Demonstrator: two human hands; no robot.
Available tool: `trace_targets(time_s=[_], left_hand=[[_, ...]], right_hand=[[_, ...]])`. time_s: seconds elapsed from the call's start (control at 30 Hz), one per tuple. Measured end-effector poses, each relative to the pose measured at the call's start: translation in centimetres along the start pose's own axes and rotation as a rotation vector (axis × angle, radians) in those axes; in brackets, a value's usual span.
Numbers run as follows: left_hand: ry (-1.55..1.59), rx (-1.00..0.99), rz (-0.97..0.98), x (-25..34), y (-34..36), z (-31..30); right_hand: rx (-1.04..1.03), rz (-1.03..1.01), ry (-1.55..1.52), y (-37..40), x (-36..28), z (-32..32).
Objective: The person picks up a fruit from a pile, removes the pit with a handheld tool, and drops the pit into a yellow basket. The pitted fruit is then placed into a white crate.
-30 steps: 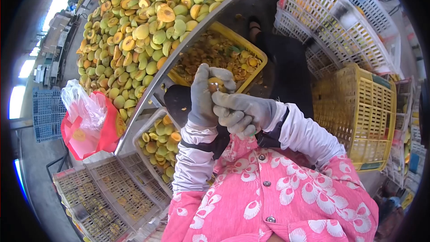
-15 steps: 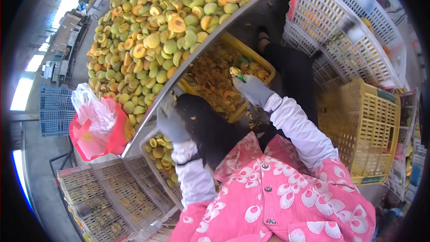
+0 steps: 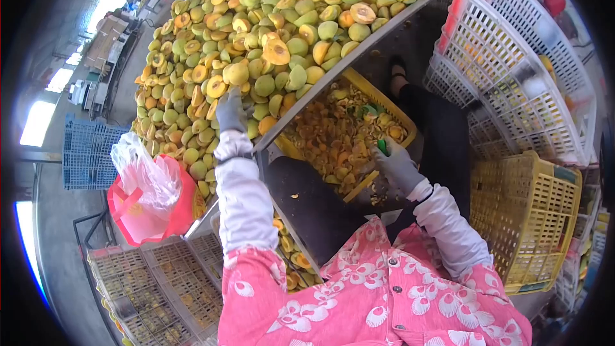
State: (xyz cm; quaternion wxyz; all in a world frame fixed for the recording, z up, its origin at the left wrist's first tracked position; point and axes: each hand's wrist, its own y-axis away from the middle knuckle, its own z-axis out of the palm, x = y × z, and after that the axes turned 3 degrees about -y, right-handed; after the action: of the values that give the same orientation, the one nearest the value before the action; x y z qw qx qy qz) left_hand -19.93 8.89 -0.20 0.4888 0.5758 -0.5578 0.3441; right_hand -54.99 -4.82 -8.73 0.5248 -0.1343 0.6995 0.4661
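Observation:
A large heap of halved green-yellow fruit (image 3: 275, 51) lies on a metal-edged table. My left hand (image 3: 232, 113), in a grey glove, reaches onto the heap with its fingertips among the fruit; whether they grip a piece is hidden. My right hand (image 3: 395, 166), also gloved, is closed round a small tool with a green handle (image 3: 383, 147). The hand is over the near right side of a yellow crate (image 3: 403, 115), which holds orange-brown fruit scraps and pits (image 3: 333, 134).
White crates (image 3: 506, 51) are stacked at the right, above a yellow basket (image 3: 525, 218). A red bag with clear plastic (image 3: 154, 198) hangs by the table's left corner. Grey crates (image 3: 160, 282) stand lower left, blue crates (image 3: 93, 154) farther off. More fruit lies below the table edge.
My left hand has moved from beside the table edge up onto the heap. My right hand has moved down and right; the fruit piece at its tool no longer shows. The view has shifted.

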Motion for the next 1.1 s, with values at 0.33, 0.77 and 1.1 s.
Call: trace_targets(time_s=[0.33,0.77,1.1], left_hand=[[0.157,-0.117,0.247,-3.9,3.8,-0.9],[0.437,-0.314,0.332,-2.0,26.2,3.1],[0.436,-0.289,0.560,-0.3,28.3,2.3]], right_hand=[[-0.135,-0.291,0.373,2.9,-4.4,2.9],[-0.235,-0.393,-0.008,9.8,-7.1,6.2],[-0.070,-0.652,0.045,10.4,-6.5,6.9]])
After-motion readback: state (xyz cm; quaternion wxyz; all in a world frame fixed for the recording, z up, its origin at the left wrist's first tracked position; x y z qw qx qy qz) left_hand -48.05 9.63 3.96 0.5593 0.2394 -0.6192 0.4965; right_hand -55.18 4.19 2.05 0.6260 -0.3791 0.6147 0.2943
